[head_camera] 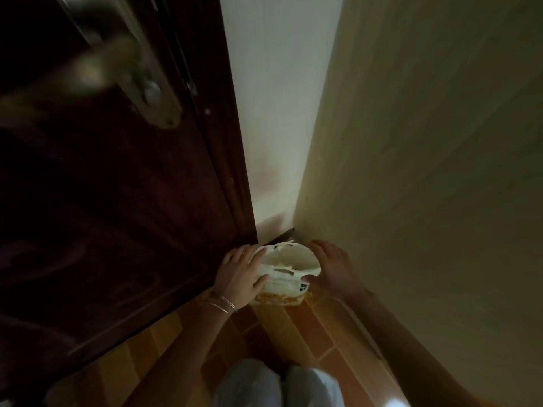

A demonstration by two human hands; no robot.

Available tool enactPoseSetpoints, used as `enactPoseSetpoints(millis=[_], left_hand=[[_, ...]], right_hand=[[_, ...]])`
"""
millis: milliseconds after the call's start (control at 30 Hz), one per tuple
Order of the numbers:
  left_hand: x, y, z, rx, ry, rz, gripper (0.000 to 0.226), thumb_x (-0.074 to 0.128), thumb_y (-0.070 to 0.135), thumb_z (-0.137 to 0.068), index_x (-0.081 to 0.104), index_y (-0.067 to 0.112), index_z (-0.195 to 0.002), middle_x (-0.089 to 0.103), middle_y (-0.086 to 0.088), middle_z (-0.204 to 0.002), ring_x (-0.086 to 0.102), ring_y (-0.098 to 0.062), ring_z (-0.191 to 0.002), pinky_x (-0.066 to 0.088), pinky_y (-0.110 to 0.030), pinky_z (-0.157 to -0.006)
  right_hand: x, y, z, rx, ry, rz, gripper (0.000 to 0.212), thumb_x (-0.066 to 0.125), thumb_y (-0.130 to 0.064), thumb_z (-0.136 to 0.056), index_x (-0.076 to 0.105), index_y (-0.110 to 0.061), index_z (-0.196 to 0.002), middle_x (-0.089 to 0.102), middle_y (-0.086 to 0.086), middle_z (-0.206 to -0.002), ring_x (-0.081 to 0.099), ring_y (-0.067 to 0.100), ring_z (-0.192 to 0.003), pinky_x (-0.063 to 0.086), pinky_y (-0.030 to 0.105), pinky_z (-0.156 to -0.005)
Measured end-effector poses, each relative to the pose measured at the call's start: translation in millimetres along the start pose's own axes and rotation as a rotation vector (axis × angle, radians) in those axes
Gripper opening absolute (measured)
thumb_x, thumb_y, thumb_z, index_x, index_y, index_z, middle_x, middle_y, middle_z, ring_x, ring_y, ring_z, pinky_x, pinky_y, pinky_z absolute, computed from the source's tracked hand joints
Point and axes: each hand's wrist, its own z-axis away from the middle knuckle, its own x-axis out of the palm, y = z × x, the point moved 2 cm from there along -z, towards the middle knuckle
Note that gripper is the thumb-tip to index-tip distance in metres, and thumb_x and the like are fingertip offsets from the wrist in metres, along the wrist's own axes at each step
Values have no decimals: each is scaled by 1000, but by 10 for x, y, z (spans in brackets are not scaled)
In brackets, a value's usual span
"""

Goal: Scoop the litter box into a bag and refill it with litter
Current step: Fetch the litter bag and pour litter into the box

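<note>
A white litter bag [286, 273] with an open, torn top stands on the floor in the corner between the door and the wall. An orange band shows along its bottom edge. My left hand [239, 274] is pressed against the bag's left side, thumb across its front. My right hand [330, 267] cups its right side, thumb touching the front near a small black label. Both hands grip the bag between them. The litter box and any scoop are out of view.
A dark wooden door [117, 201] with a metal lever handle [123, 69] fills the left. Pale walls [426, 171] close in behind and on the right. The floor [299, 333] has orange-brown tiles. My light trouser legs [279, 383] show at the bottom.
</note>
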Motion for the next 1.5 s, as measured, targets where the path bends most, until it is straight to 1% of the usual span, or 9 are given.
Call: enactPoseSetpoints(millis=[200,333,433,567,667,800,1067,1233,1500], left_hand=[[1344,-394,-348,3,14,-93,74,69,61,-66,60,14,-123,63,-6,-121,61,-24,-108,52,-41,-85],[1961,-634,-557,8,31,-149,78,60,66,-67,60,13,-124,64,-4,-118,63,-21,-104,53,-40,-85],[2213,-718,-614,26,23,-89,53,52,52,-70,66,20,-110,67,5,-95,66,-18,-84,53,-34,-75],[2150,-650,-629,60,49,-28,21,75,26,-61,64,22,-77,59,5,-71,60,-19,-64,47,-27,-55],[1880,-510,-591,84,31,-19,35,88,21,-48,60,19,-70,56,5,-68,57,-18,-59,45,-26,-48],[1279,-301,-501,122,3,-3,40,91,24,-43,59,20,-66,55,6,-66,56,-16,-58,44,-24,-48],[-491,137,-269,165,-34,26,42,90,18,-42,57,21,-67,55,7,-68,56,-16,-61,44,-26,-50],[-1688,376,-181,232,-15,63,39,90,21,-47,57,22,-69,55,7,-69,56,-15,-61,44,-25,-51],[-2925,769,-3,358,4,112,34,87,17,-52,57,22,-68,54,9,-68,54,-13,-62,43,-26,-52]], right_hand=[[1204,742,-448,35,-145,57,108,63,-65,-67,12,-16,-148,21,4,-152,20,24,-139,19,41,-112],[1724,1046,-732,89,-127,-15,110,49,-75,-61,18,-12,-146,32,9,-147,32,29,-134,28,42,-108],[1912,1107,-830,13,82,43,76,58,-60,-74,42,-16,-134,61,11,-116,61,30,-99,50,40,-81],[1914,1096,-797,20,37,15,35,55,-40,-88,54,-18,-114,61,5,-98,61,29,-82,47,36,-65],[1766,1044,-620,5,43,-7,23,47,-45,-87,42,-26,-100,58,3,-89,61,29,-68,50,37,-55],[1343,912,-287,101,-89,10,59,16,-64,-79,51,-23,-105,62,2,-98,62,27,-86,50,38,-71],[-82,268,466,162,-47,-35,28,41,-44,-93,53,-25,-108,58,-3,-109,58,21,-98,48,34,-75],[-1240,-304,885,181,70,-111,31,27,-54,-84,42,-31,-99,59,-2,-96,61,22,-82,45,31,-63],[-2358,-932,1706,290,283,-146,29,42,-47,-87,54,-20,-85,56,-5,-83,59,20,-69,47,32,-49]])
